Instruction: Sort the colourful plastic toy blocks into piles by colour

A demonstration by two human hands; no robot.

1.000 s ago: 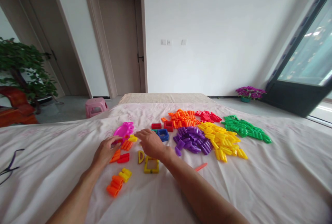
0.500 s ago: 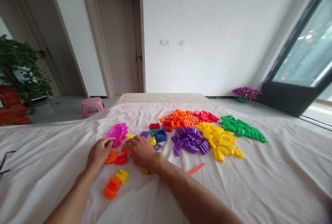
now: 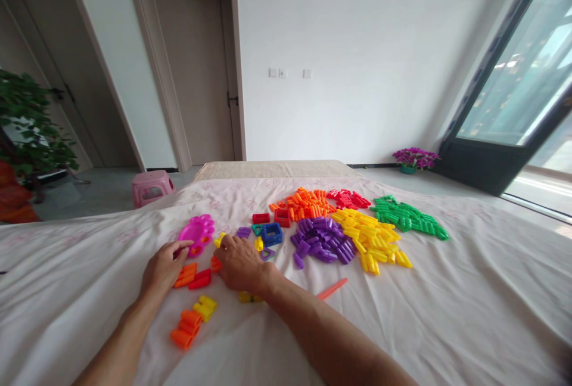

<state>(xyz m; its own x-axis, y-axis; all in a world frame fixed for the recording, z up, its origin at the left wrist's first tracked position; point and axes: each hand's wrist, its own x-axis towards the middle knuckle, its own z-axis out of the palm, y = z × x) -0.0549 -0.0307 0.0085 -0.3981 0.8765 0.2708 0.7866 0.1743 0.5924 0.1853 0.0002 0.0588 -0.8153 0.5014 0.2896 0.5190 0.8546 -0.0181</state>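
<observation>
A bright pink palette-like tray (image 3: 192, 232) with a scalloped edge lies on the cloth, with orange bits in its near wells. My left hand (image 3: 161, 268) has thumb and fingertips pinched together at the tray's near edge. To its right, my right hand (image 3: 241, 264) is curled downward, its fingers around an orange plastic block (image 3: 215, 264) that is mostly covered. A yellow piece (image 3: 218, 240) shows just beyond those fingers. Between the wrists lie orange joined tubes (image 3: 185, 276) and a red block (image 3: 199, 279). Nearer me are yellow tubes (image 3: 205, 308) and more orange tubes (image 3: 186, 329).
Sorted piles of orange (image 3: 308, 204), red (image 3: 348, 198), purple (image 3: 322, 242), yellow (image 3: 373, 237) and green pieces (image 3: 409, 217) spread to the right. A blue square frame (image 3: 272, 233) sits beyond my right hand. An orange-red stick (image 3: 333, 288) lies beside my right forearm.
The whole view has shifted slightly, moving the scene left. My right fingers have drawn back a little, uncovering more of the yellow piece. My left hand stays by the tray.
</observation>
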